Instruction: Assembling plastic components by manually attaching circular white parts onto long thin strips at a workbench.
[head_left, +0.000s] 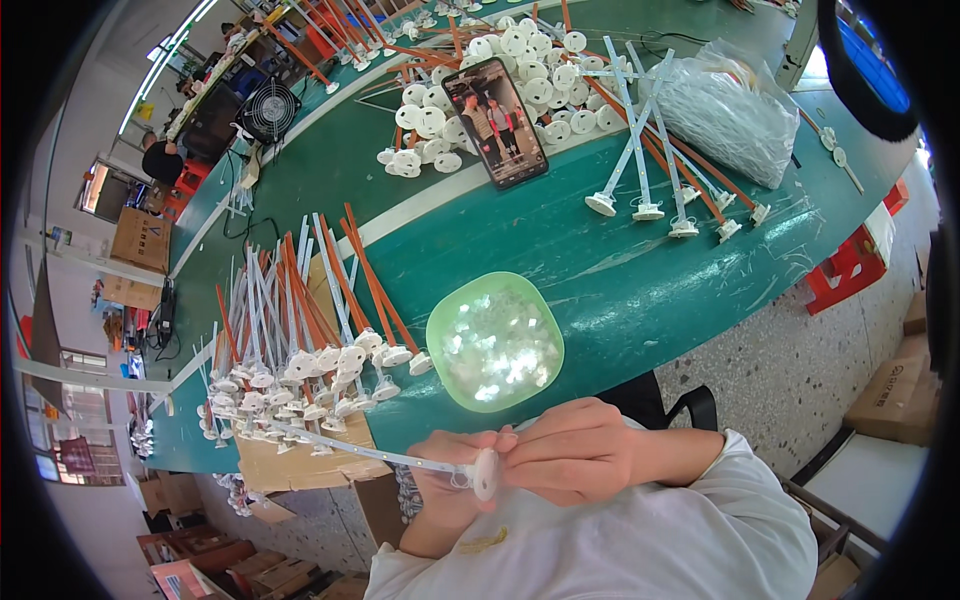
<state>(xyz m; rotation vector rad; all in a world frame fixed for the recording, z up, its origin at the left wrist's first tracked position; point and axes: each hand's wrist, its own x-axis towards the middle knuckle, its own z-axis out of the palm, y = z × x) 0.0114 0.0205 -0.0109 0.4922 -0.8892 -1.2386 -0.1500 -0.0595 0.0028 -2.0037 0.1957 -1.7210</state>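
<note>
Close to my body, my left hand (447, 474) grips an LED strip (395, 458) by the white round base (486, 474) at its end. The strip sticks out to the left, dotted with small lights. My right hand (575, 452) is closed, its fingertips meeting at the disc's right side; whatever they pinch is hidden. Just beyond both hands stands a pale green bowl (552, 372) of small, shiny clear pieces (497, 345). Left of the bowl lies a dense heap of similar strips (300, 330) with white round bases, their backs orange or white.
A phone (495, 122) showing a video leans against a pile of white discs (520, 50) at the back. Several strips (640, 150) lie to its right, beside a clear plastic bag (725, 110). Cardboard (340, 450) sits under the left heap. A black fan (270, 108) stands far left.
</note>
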